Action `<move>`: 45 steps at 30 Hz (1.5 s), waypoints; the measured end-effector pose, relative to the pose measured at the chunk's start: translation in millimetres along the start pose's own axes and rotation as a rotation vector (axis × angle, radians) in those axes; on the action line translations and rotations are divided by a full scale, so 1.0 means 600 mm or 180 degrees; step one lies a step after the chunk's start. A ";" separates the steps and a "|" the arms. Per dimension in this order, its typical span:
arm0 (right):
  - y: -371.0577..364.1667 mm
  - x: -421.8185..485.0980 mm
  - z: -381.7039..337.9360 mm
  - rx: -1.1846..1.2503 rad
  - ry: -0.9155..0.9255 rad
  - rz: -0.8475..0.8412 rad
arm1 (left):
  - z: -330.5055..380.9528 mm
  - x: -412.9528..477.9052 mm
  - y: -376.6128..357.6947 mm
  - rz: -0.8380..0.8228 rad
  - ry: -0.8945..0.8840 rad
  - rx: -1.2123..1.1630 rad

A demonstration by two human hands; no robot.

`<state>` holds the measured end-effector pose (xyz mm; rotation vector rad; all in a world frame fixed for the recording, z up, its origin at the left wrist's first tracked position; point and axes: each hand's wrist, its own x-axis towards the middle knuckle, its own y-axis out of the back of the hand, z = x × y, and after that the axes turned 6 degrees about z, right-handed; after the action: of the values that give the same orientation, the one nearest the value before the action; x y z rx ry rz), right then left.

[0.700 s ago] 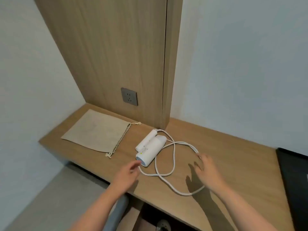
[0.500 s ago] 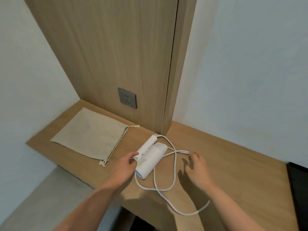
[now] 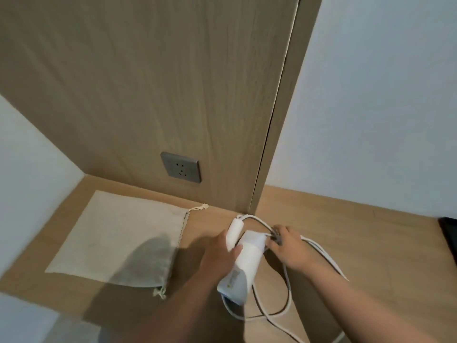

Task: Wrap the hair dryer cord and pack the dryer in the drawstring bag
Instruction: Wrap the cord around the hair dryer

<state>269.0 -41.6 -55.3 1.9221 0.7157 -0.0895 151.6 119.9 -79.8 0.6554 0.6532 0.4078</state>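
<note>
A white hair dryer [image 3: 247, 263] with its handle folded alongside lies on the wooden desk [image 3: 346, 243]. My left hand [image 3: 220, 256] grips it from the left, thumb across the body. My right hand [image 3: 288, 247] rests at the dryer's far end, fingers curled around the white cord [image 3: 319, 253] where it crosses there. The rest of the cord lies in loose loops in front and to the right. The beige drawstring bag [image 3: 118, 233] lies flat on the desk to the left, mouth toward the dryer.
A grey wall socket [image 3: 181, 171] sits in the wood panel [image 3: 148, 82] behind the bag. A dark flat object [image 3: 448, 231] lies at the desk's right edge. White walls close in left and right. The desk's front edge runs below the bag.
Both hands have closed in on the dryer: the left now grips its body and the right has reached the cord at its far end. The camera has moved closer and tilted up.
</note>
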 end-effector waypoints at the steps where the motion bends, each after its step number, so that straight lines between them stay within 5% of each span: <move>1: -0.007 0.001 -0.005 0.0003 -0.0084 0.0029 | -0.008 0.011 0.004 -0.0069 -0.0072 -0.0013; 11: -0.056 -0.007 -0.051 0.0430 -0.0485 -0.0074 | -0.046 0.065 0.057 -0.0676 -0.0218 0.0237; 24: -0.051 -0.034 -0.029 -0.0349 0.0010 0.0246 | -0.085 0.042 0.104 -0.0163 0.0050 0.0402; 28: -0.016 -0.035 0.034 -0.0515 -0.0323 0.0661 | -0.055 0.012 0.102 0.0428 -0.0682 0.0443; 31: -0.004 -0.044 0.079 -0.0430 -0.0794 0.0506 | -0.022 -0.030 0.080 0.0157 -0.1403 0.1068; 35: -0.020 -0.055 0.107 -0.0364 -0.0832 0.0492 | -0.038 -0.051 0.042 -0.0177 -0.1473 0.1744; 42: -0.011 -0.065 0.084 0.0425 -0.0526 0.0431 | -0.063 -0.055 0.041 0.0144 -0.1393 0.1512; 45: 0.050 -0.082 0.065 0.1150 -0.0243 -0.0124 | -0.056 -0.060 0.048 0.0146 -0.1313 0.1583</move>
<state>253.7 -105.3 -31.1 2.2338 0.7223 -0.3342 98.8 135.7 -65.9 1.1918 0.3416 0.1386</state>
